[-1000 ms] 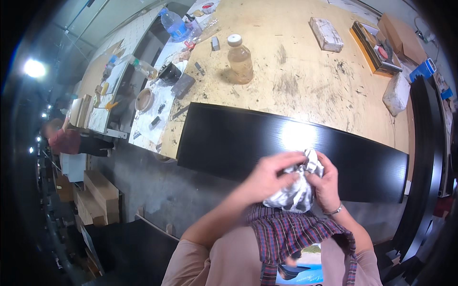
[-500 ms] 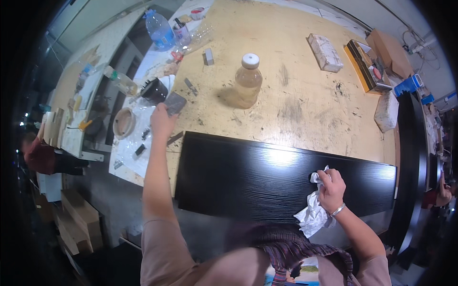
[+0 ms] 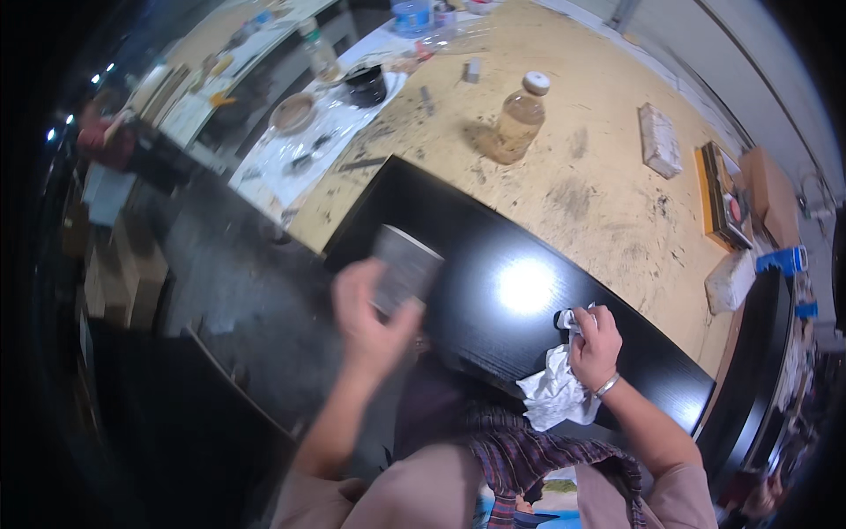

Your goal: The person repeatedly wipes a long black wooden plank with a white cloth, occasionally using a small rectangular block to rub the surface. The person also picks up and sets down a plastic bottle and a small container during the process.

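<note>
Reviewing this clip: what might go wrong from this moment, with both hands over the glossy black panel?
The left hand holds a grey block, blurred in the picture, over the black panel; a slip might mark the glossy face. The crumpled white cloth in the right hand trails over the panel's near edge and might snag. The panel also overhangs the wooden table.

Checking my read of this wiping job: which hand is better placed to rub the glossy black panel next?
Probably the right hand: it grips the crumpled white cloth and rests on the black panel. The left hand is raised near the panel's edge, holding a blurred grey block.
</note>
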Action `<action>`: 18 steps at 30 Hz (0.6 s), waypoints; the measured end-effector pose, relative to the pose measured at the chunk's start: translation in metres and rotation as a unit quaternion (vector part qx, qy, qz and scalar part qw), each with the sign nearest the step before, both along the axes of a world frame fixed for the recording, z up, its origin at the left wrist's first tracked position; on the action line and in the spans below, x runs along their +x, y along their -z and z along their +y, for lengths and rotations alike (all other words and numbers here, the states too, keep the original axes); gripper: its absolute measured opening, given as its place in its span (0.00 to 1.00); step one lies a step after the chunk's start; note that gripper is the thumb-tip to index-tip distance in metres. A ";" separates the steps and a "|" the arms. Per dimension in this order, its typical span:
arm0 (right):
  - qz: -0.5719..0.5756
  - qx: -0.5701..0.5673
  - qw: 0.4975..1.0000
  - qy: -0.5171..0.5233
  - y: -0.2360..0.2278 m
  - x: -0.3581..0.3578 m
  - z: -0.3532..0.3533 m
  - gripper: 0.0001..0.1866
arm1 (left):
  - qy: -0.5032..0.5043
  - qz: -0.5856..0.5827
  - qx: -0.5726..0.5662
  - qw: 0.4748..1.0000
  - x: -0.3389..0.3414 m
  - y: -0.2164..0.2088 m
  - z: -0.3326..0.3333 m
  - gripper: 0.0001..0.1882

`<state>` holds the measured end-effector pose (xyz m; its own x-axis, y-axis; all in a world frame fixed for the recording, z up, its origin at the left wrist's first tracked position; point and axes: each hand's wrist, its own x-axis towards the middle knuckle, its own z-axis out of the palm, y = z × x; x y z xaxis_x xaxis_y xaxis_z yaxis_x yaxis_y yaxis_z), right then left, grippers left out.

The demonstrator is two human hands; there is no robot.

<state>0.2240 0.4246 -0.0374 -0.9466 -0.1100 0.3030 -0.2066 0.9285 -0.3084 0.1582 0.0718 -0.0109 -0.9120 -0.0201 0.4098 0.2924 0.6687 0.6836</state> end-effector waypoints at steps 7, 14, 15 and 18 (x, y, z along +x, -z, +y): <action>-0.019 0.048 0.987 -0.152 -0.007 0.007 0.068 0.25 | 0.171 0.002 -0.070 0.983 0.147 0.043 0.110 0.31; 0.008 0.055 0.989 -0.134 -0.003 0.009 0.065 0.26 | -0.253 0.038 -0.055 0.965 0.021 0.041 -0.034 0.29; 0.006 0.055 0.990 -0.130 0.001 0.013 0.066 0.25 | -0.228 0.039 -0.051 0.972 0.033 0.038 -0.020 0.29; 0.002 0.052 0.990 -0.132 0.000 0.012 0.065 0.24 | 0.026 0.012 -0.044 0.999 0.109 0.054 0.054 0.29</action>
<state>0.2364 0.4895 -0.0377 -0.8797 -0.3839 0.2807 -0.4471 0.8688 -0.2129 0.2675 0.1262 -0.0653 -0.9004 0.0644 0.4303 0.3443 0.7099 0.6144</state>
